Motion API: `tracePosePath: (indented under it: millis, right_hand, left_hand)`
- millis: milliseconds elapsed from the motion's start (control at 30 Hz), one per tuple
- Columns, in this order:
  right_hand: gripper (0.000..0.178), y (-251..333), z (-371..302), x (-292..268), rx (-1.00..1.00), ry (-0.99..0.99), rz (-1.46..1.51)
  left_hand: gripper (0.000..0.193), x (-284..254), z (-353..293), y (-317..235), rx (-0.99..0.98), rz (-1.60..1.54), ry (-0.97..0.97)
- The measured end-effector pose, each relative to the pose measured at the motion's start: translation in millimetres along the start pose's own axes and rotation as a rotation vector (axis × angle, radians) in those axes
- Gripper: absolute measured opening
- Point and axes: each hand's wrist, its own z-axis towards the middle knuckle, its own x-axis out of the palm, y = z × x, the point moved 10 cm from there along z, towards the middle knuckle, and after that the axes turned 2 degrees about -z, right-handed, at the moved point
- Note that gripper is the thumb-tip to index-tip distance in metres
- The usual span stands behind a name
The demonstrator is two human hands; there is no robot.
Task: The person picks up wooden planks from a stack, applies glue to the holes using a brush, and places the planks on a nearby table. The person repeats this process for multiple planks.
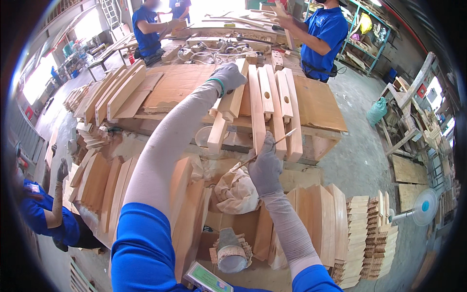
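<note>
My left hand point(227, 79), in a grey glove, reaches across the bench and is closed on the far part of a pale wooden piece point(230, 104); the palm side is hidden. Beside that piece lie long wooden bars point(256, 109) and shorter bars with oval slots point(266, 92). My right hand point(265, 168), also gloved, grips a thin stick point(290, 133) that sticks out on both sides of the fist, close to the near ends of the bars. A crumpled cream cloth point(236, 190) lies just left of this hand.
Cardboard sheets point(318, 102) cover parts of the bench. Nearer me are stacked wooden boards point(311, 214) and a grimy round container point(231, 258). A fan point(424, 206) stands at right. Co-workers in blue shirts point(321, 36) stand across the bench; another person point(48, 209) is at left.
</note>
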Motion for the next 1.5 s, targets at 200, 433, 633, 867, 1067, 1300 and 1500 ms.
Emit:
tracePosePath:
  millis: [200,433,633,867,1067,1300,1500]
  right_hand:
    - [0.061,-2,-7,-21,0.058,-0.051,0.145]
    - [0.062,21,-32,-31,-0.127,-0.052,0.228]
    - [0.057,19,-34,-16,-0.214,-0.045,0.202]
    - [0.055,22,-25,-13,-0.186,0.177,0.157]
    - [0.047,7,-86,-95,-0.302,-0.009,0.410]
    - [0.037,-69,-214,-156,0.060,0.096,0.388]
    - [0.035,-95,-317,-184,0.247,0.101,0.474]
  left_hand:
    - [0.032,48,31,-6,-0.023,0.241,-0.069]
    - [0.041,71,42,17,-0.051,0.305,0.043]
    - [0.067,60,-23,-13,0.067,0.569,0.145]
    - [0.089,46,-113,-8,0.108,0.434,0.284]
    - [0.080,12,-217,-27,0.299,0.537,0.320]
    - [0.081,-69,-368,8,0.185,0.540,0.296]
    - [0.073,-133,-477,41,-0.020,0.277,0.187]
